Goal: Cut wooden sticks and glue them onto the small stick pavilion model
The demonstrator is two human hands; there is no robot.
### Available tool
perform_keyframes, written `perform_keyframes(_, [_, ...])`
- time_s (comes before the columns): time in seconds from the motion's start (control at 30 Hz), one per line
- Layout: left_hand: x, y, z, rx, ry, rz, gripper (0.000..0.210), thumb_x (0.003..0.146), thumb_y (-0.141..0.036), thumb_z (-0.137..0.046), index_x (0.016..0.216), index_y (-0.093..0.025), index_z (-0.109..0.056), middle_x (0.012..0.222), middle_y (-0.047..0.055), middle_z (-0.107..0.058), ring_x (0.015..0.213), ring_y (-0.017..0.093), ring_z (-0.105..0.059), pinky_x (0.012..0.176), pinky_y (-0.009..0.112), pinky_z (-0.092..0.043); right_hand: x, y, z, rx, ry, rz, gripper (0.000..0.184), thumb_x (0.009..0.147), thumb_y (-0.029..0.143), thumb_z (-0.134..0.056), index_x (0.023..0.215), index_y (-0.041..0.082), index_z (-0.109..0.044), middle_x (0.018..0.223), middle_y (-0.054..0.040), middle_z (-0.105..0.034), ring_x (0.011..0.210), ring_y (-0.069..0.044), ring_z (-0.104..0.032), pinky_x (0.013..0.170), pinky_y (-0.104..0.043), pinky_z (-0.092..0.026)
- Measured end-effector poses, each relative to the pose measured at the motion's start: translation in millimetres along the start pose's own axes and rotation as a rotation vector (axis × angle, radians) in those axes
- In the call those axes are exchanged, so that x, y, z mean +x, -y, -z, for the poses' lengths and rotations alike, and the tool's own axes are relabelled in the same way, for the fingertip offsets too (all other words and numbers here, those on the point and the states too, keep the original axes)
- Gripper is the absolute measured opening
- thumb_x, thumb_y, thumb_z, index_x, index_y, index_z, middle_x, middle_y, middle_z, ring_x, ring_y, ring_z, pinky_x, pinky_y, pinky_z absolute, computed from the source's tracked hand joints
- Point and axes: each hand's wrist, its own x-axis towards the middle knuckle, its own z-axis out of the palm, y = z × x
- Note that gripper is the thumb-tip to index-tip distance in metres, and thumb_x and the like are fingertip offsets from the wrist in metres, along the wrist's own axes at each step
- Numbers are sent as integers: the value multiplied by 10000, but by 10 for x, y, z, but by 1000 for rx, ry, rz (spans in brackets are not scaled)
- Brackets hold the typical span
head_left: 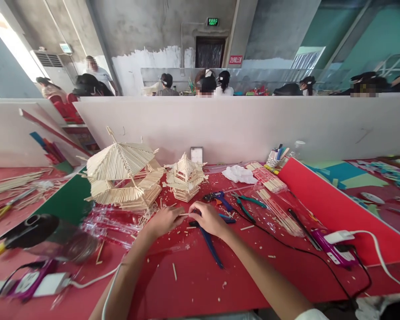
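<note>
Between my left hand [166, 220] and my right hand [207, 217] is a short, pale wooden stick [184, 214], its ends pinched in the fingertips of both. Dark blue pliers [212, 249] lie on the table, partly hidden under my right hand. Just beyond my hands stands a small pavilion model [186, 180] made of sticks. A larger stick pavilion [122, 166] with a wide peaked roof stands to its left, past my left hand. A blue glue gun [222, 200] and green-handled pliers [248, 204] lie beyond my right hand.
Stick offcuts litter the red table [173, 293]. At left are a spray bottle [50, 238] and a purple power strip [31, 280]; another power strip [335, 251] sits at right. Stick bundles [278, 211] lie by the red board [346, 213]. Several people sit beyond the white partition [240, 124].
</note>
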Motion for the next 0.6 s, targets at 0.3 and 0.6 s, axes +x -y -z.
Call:
perform_keyframes(0.3, [-220, 302, 213, 292, -41, 283, 342, 953, -49, -377, 1107, -135, -670, 931, 161, -739, 804, 259, -738, 676, 331, -562, -166, -247, 145, 7, -197, 61, 200, 1008, 288, -575, 938, 190, -736, 974, -92, -779, 914, -211, -727, 871, -320, -535])
perform_keyframes(0.6, [-261, 355, 156, 284, -8, 172, 399, 922, -98, -496, 1280, -179, -652, 1293, 155, -686, 1122, 261, -711, 932, 353, -576, -192, -297, 145, 19, -186, 82, 201, 1005, 296, -593, 997, 187, -762, 1009, -89, -793, 941, -207, -730, 879, -316, -530])
